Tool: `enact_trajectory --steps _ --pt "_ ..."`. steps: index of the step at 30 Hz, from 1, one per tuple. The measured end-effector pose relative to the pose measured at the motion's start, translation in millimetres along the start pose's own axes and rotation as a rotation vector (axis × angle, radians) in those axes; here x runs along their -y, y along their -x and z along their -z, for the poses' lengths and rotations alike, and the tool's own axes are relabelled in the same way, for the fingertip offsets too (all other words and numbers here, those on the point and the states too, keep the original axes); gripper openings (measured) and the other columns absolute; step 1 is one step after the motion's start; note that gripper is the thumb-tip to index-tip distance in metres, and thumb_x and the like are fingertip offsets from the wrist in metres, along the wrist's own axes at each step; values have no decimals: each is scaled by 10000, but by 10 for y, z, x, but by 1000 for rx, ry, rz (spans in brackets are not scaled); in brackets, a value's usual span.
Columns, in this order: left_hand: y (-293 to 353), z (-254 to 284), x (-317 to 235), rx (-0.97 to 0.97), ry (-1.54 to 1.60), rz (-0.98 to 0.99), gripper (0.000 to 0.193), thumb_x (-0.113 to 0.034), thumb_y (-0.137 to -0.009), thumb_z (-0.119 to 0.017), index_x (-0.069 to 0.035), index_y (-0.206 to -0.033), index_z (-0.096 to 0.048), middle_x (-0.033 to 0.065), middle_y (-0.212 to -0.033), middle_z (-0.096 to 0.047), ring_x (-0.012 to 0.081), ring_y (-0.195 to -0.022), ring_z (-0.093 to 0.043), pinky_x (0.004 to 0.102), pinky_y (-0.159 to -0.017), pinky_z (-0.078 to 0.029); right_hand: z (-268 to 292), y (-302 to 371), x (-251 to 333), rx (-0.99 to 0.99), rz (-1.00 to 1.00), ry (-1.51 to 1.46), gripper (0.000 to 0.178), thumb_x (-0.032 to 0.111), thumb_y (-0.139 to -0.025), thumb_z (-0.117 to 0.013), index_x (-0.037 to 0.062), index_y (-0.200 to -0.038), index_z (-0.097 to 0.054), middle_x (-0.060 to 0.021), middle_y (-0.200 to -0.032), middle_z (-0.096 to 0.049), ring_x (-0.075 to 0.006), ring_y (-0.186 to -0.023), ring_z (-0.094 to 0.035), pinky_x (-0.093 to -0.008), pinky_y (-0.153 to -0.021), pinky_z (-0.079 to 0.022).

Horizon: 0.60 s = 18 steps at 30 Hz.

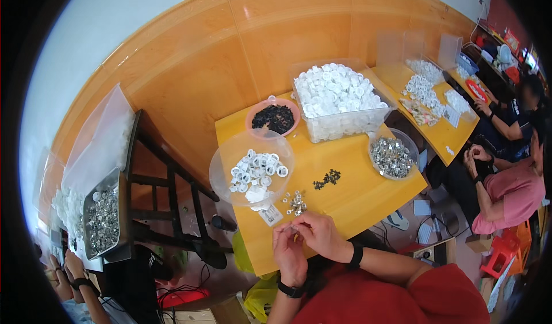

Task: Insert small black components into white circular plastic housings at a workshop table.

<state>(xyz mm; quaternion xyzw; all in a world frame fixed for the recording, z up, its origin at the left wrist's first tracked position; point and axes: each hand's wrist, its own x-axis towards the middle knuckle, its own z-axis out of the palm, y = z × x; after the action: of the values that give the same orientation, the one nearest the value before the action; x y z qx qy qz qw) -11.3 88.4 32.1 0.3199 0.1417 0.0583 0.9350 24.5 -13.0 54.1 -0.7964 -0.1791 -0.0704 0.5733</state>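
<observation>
The person's left hand (289, 258) and right hand (323, 235) meet over the near edge of the counter (356, 200), fingers (300, 223) bent and tips drawn close together; whatever may sit between them is hidden or too small to make out, so how far each grip is closed, and on what, cannot be told. Just beyond the fingertips lies a loose heap of metal pieces (297, 203), its nearest part close against the right hand. A card (270, 214) shows left of it, its upper end overlapped by the clear bowl (225, 157) of white rings (259, 166). Farther back, black bits (326, 179) lie too small to tell apart; more fill a pink bowl (297, 119). The tub (345, 129) is heaped with white parts (336, 88), hiding its floor. A metal tray (122, 220) stands far left, where a co-worker's hands (73, 265) show and the body is mostly cut off by the dark rim.
</observation>
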Motion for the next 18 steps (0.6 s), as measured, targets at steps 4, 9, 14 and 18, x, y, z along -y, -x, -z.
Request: enact_trajectory --steps 4,9,14,18 --pt "-24 -68 31 -51 -87 -31 152 -95 -928 -477 -42 -1052 -547 57 -987 -588 126 -888 -543 270 -765 -437 61 -100 -61 112 -162 -105 100 24 -852 -601 -33 -930 -627 -119 -800 -674 -154 -712 -673 -253 -635 -523" --pt "-109 -119 164 -107 -223 -149 175 -58 -925 -455 -8 -1067 -545 85 -1040 -591 156 -922 -575 280 -807 -475 165 -179 -116 111 -187 -259 96 34 -829 -587 -18 -902 -621 -156 -830 -652 -274 -685 -650 -325 -610 -507" --pt "-111 -230 325 -129 -357 -195 163 -56 -914 -454 -4 -1036 -550 81 -991 -590 157 -904 -574 279 -791 -475 364 -104 -209 78 -5 -79 98 64 -852 -576 -4 -907 -620 -161 -829 -648 -298 -720 -642 -341 -636 -502" --pt "-223 -210 610 -74 -623 -180 180 -31 -894 -473 28 -1021 -586 98 -902 -617 158 -826 -590 278 -739 -491 590 -24 -510 -8 -26 -54 103 95 -846 -603 10 -900 -628 -156 -815 -646 -301 -712 -640 -344 -628 -504"
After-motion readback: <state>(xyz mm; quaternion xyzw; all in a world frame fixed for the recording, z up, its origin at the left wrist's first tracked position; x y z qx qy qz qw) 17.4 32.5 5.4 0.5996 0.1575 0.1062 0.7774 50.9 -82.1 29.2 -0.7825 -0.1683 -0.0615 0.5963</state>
